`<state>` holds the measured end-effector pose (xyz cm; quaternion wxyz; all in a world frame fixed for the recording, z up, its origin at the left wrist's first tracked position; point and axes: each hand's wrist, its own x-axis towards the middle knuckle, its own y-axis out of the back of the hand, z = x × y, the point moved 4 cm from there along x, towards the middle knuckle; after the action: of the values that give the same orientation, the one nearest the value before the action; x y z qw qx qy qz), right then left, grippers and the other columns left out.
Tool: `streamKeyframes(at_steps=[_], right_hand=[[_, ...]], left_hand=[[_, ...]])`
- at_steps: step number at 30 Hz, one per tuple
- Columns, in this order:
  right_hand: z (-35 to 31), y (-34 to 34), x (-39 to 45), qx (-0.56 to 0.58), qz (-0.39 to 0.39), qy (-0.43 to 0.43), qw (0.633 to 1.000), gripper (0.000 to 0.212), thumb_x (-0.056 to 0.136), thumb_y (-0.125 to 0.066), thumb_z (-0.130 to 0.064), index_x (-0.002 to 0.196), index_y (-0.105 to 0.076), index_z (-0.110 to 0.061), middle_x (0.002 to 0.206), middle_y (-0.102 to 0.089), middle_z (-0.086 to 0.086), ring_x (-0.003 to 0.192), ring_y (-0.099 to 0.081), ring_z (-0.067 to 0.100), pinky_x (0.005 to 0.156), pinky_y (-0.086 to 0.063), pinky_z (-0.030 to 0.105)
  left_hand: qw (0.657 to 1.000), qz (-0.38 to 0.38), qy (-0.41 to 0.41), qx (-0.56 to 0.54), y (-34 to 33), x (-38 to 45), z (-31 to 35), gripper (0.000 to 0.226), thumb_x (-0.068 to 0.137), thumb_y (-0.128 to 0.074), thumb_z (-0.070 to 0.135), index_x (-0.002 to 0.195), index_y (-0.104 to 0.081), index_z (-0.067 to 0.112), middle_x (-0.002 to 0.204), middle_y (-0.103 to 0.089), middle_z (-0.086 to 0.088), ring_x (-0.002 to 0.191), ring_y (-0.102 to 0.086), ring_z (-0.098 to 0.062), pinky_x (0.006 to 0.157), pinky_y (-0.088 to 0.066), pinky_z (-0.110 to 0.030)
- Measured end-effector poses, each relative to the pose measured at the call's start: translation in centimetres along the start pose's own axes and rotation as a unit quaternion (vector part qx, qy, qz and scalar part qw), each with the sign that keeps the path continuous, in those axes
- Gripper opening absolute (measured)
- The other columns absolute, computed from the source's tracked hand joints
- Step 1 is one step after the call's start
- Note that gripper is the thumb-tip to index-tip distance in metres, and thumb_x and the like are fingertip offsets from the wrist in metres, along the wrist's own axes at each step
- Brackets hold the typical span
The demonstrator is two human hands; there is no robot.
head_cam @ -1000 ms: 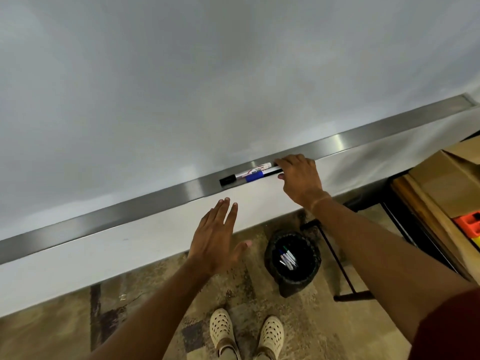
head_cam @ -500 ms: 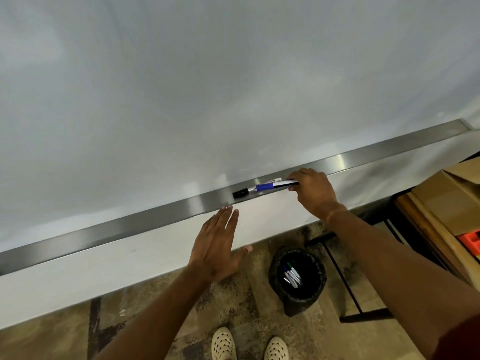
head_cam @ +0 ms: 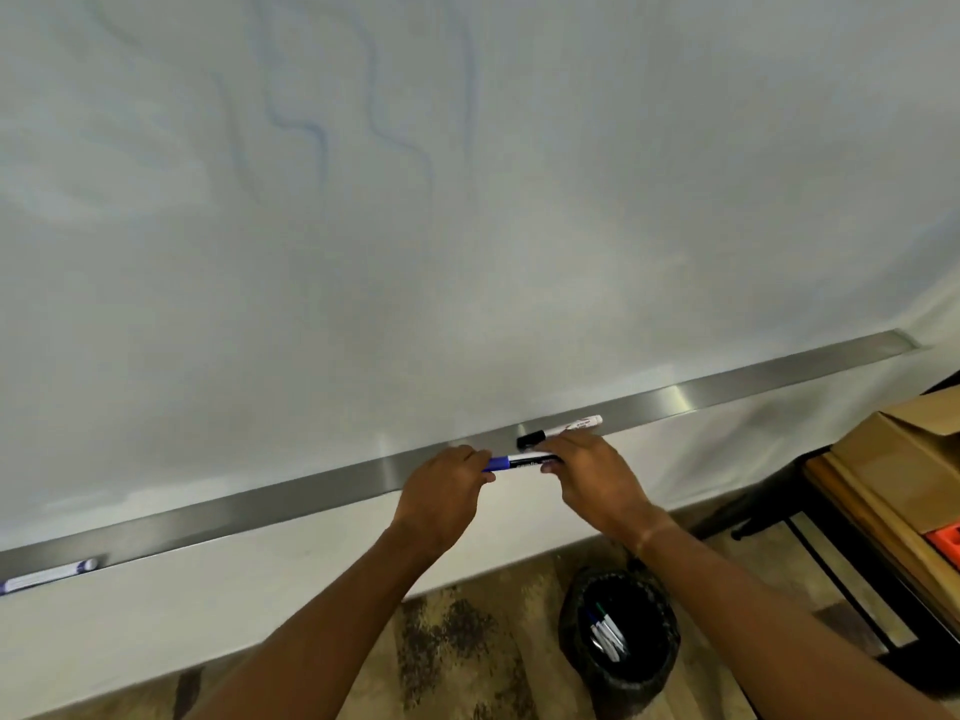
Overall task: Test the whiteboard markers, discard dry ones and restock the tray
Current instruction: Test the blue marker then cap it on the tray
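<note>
Blue marker held level just above the tray, long axis along it. Left hand pinches the blue cap end; right hand grips the barrel. Likely next: pull apart along that axis.

steel tray, black-capped marker, second marker far left

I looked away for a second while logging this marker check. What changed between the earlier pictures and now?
The left hand, open below the tray before, has come up and now grips the cap end of the blue marker. The right hand has lifted that marker off the tray and holds its barrel. The black-capped marker stays on the tray, and the bin still holds discarded markers.
</note>
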<state>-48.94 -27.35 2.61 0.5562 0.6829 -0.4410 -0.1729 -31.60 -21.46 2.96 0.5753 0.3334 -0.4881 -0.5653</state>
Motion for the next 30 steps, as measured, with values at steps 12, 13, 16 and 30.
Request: streamKeyframes(at_steps=[12, 13, 16, 30], right_hand=[[-8.8, -1.8, -0.9, -0.018, -0.010, 0.116, 0.993, 0.025, 0.086, -0.068, -0.030, 0.108, -0.069, -0.018, 0.089, -0.068, 0.000, 0.076, -0.062, 0.019, 0.066, -0.052, 0.031], [-9.5, -1.8, -0.9, -0.018, -0.015, 0.127, 0.992, 0.023, 0.087, -0.066, -0.032, 0.106, -0.069, -0.018, 0.087, -0.068, -0.001, 0.075, -0.061, 0.018, 0.066, -0.050, 0.029], [-11.4, -1.8, -1.4, -0.009, -0.021, 0.148, 0.989, 0.016, 0.089, -0.064, -0.030, 0.098, -0.069, -0.018, 0.084, -0.067, -0.002, 0.070, -0.059, 0.016, 0.062, -0.043, 0.024], [-16.2, 0.0, -6.7, -0.014, 0.069, 0.241, 0.968, 0.015, 0.079, -0.076, -0.023, 0.091, -0.071, -0.017, 0.074, -0.067, -0.002, 0.061, -0.057, 0.016, 0.059, -0.036, 0.023]], left_hand=[[1.000, -0.005, 0.028, -0.013, 2.6, -6.6, -3.4, 0.032, 0.097, -0.050, 0.030, 0.122, -0.059, 0.013, 0.111, -0.063, -0.006, 0.095, -0.058, -0.021, 0.083, -0.044, -0.027], [0.999, -0.005, 0.033, -0.013, 2.9, -7.2, -3.4, 0.031, 0.097, -0.050, 0.030, 0.120, -0.060, 0.013, 0.109, -0.063, -0.006, 0.093, -0.058, -0.021, 0.082, -0.044, -0.027], [0.999, 0.003, 0.042, 0.003, 3.8, -8.7, -3.3, 0.028, 0.096, -0.052, 0.028, 0.117, -0.062, 0.012, 0.107, -0.064, -0.007, 0.090, -0.059, -0.022, 0.078, -0.045, -0.026], [0.997, 0.039, 0.066, -0.014, 7.7, -16.2, -1.0, 0.025, 0.095, -0.054, 0.028, 0.109, -0.067, 0.012, 0.094, -0.069, -0.006, 0.078, -0.058, -0.020, 0.067, -0.033, -0.021]])
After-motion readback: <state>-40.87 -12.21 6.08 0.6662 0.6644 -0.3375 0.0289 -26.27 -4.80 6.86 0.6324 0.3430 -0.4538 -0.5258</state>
